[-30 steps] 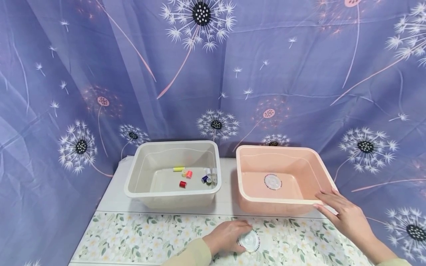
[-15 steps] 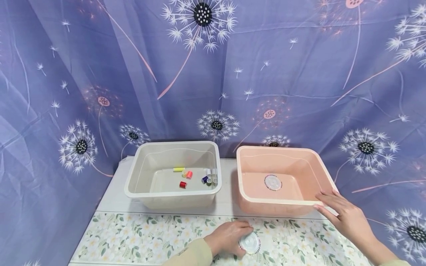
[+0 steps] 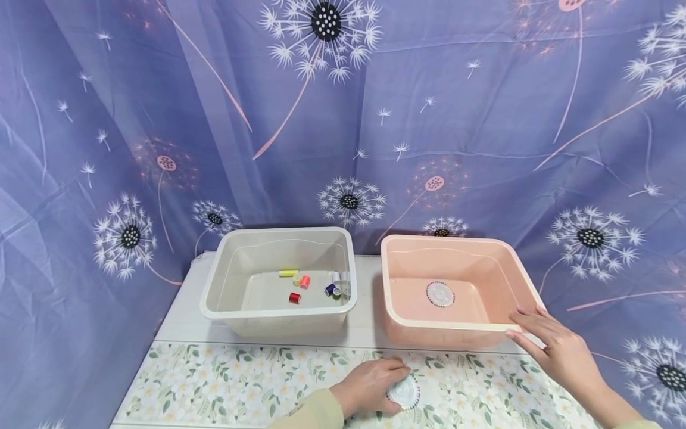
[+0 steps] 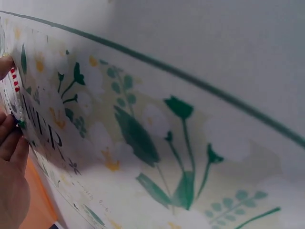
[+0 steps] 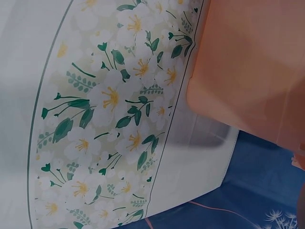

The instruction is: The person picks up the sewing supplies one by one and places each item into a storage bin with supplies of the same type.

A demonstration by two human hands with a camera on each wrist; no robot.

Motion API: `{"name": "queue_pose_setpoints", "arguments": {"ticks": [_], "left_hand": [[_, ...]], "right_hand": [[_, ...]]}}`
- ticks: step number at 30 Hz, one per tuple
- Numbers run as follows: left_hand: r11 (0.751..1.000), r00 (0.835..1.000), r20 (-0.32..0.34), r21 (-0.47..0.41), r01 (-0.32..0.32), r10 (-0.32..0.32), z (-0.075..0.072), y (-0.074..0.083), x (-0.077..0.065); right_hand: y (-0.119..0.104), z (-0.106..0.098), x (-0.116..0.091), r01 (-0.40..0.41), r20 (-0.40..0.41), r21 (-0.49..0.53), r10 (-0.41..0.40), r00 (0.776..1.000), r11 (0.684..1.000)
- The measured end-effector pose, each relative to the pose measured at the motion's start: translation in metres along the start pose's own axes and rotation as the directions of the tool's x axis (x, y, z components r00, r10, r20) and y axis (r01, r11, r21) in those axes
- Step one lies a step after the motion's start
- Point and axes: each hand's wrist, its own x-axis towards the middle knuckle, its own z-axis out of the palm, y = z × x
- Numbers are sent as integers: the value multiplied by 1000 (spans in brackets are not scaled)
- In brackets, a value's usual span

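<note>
On the flowered mat, my left hand (image 3: 370,386) holds a round white pin wheel (image 3: 404,392) by its left edge, between thumb and fingers. Coloured bead heads ring the pin wheel; red ones show in the left wrist view, where the hand (image 4: 13,183) is cut off at the left edge. My right hand (image 3: 560,345) grips the front right corner of a pink plastic tub (image 3: 445,325), fingers over the rim and thumb outside. A second pin wheel (image 3: 440,294) lies flat on that tub's floor. In the right wrist view the tub's wall (image 5: 248,62) fills the upper right.
A grey-white tub (image 3: 278,314) stands left of the pink one. Several thread spools lie in it, among them a yellow spool (image 3: 288,273) and a red spool (image 3: 295,298). The flowered mat (image 3: 241,381) covers the table's front; a blue dandelion-print curtain (image 3: 300,179) hangs behind.
My left hand and the pin wheel under its fingers have shifted very slightly to the right. My right hand and both tubs stay as they were.
</note>
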Motion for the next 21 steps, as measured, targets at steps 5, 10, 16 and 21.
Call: {"name": "queue_pose_setpoints", "arguments": {"ticks": [5, 10, 16, 21], "left_hand": [[1000, 1000, 6, 23, -13, 12, -2, 1, 4], [999, 999, -13, 40, -37, 37, -1, 0, 5], [995, 995, -43, 54, -86, 88, -1, 0, 2], [992, 993, -47, 69, -108, 111, -3, 1, 1]], "right_hand": [[0, 2, 1, 13, -28, 10, -12, 1000, 1000], [0, 3, 1, 11, -32, 7, -11, 999, 1000], [1, 3, -1, 9, -29, 8, -8, 1000, 1000], [2, 2, 0, 18, -34, 7, -18, 999, 1000]]}}
